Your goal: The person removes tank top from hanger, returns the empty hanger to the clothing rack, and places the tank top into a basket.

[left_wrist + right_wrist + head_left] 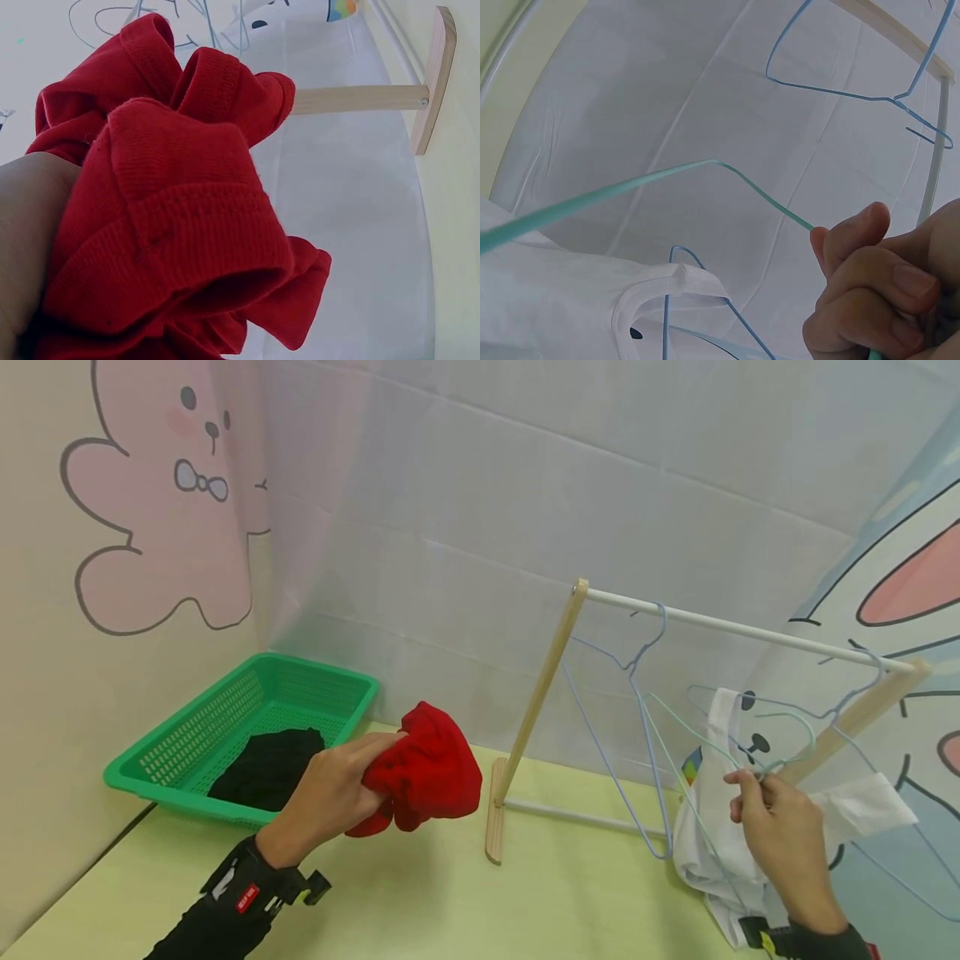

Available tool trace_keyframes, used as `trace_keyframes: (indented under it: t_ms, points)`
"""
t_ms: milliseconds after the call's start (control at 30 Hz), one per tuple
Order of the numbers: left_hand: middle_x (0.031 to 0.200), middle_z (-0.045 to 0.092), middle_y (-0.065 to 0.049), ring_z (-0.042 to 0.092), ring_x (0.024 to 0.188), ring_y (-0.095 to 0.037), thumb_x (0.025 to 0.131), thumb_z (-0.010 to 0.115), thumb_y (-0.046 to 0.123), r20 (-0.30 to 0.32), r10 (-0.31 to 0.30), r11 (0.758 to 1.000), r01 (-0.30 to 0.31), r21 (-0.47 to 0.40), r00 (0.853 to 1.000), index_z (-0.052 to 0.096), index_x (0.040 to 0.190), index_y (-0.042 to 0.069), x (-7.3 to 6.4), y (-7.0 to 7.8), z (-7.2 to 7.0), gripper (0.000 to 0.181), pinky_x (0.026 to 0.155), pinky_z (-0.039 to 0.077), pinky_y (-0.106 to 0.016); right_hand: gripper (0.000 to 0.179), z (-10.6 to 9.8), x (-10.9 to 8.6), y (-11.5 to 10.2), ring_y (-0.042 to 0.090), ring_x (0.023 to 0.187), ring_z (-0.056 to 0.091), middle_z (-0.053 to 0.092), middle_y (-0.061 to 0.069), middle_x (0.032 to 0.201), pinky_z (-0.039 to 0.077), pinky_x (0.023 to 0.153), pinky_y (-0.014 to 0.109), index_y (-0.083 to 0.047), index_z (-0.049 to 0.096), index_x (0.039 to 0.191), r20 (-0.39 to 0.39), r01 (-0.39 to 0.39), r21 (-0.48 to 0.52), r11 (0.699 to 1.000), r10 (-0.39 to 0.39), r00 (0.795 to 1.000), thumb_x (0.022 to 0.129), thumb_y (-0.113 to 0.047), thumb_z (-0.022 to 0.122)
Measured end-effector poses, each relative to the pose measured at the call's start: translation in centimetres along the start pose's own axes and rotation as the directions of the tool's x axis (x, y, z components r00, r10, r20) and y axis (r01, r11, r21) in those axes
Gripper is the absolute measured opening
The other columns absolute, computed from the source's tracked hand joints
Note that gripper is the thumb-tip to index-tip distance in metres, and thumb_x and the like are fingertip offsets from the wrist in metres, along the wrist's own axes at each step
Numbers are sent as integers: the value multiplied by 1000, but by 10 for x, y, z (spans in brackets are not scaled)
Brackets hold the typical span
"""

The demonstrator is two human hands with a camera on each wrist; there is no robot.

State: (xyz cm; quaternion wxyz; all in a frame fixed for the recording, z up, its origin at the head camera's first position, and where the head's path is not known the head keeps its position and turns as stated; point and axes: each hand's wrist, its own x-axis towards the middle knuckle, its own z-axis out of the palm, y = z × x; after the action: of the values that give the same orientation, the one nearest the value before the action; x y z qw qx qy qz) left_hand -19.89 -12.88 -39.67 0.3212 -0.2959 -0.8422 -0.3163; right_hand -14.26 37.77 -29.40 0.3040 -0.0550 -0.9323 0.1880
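A bunched red garment [427,768] with ribbed cuffs is gripped by my left hand [330,789], held above the table left of the rack. In the left wrist view the red cloth [172,217] fills most of the picture and hides the fingers. My right hand [780,835] pinches a mint-green hanger [693,802] near its hook, in front of the rack's right end. Close behind that hand a white garment [712,835] hangs on a blue hanger [840,714]. In the right wrist view the green hanger [607,196] runs out from the curled fingers [870,300].
A wooden rack with a white rail [720,625] stands on the yellow-green table [465,902]. Another blue hanger [637,693] hangs bare at its left. A green basket [202,718] at the back left holds a black garment [270,768].
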Motion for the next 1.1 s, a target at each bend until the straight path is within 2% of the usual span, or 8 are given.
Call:
trace_keyframes:
  t_ms: [300, 667, 1100]
  points:
    - [116, 79, -7, 75, 84, -21, 77, 83, -4, -5, -3, 1000, 3, -3, 1000, 71, 133, 6, 1, 1, -2, 58, 72, 65, -42, 40, 0, 0, -1, 7, 56, 42, 64, -2, 63, 32, 59, 25, 2, 77, 105, -3, -18, -3, 1000, 18, 1000, 115, -22, 47]
    - [117, 79, -6, 74, 82, -20, 77, 82, -5, -8, -2, 1000, 2, 8, 1000, 71, 134, 6, 0, -1, -5, 59, 70, 65, -41, 38, 0, -1, -1, 4, 60, 46, 63, -3, 62, 33, 65, 20, 2, 77, 103, -13, 11, -9, 1000, -11, 1000, 114, -20, 48]
    - [120, 77, -8, 74, 85, -22, 77, 83, -5, -14, 3, 1000, -3, 4, 1000, 69, 135, 6, 2, -4, -8, 61, 72, 65, -43, 38, 0, 0, 0, 4, 60, 45, 62, -4, 62, 32, 63, 21, 2, 77, 104, -14, -10, -16, 1000, 10, 1000, 114, -20, 48]
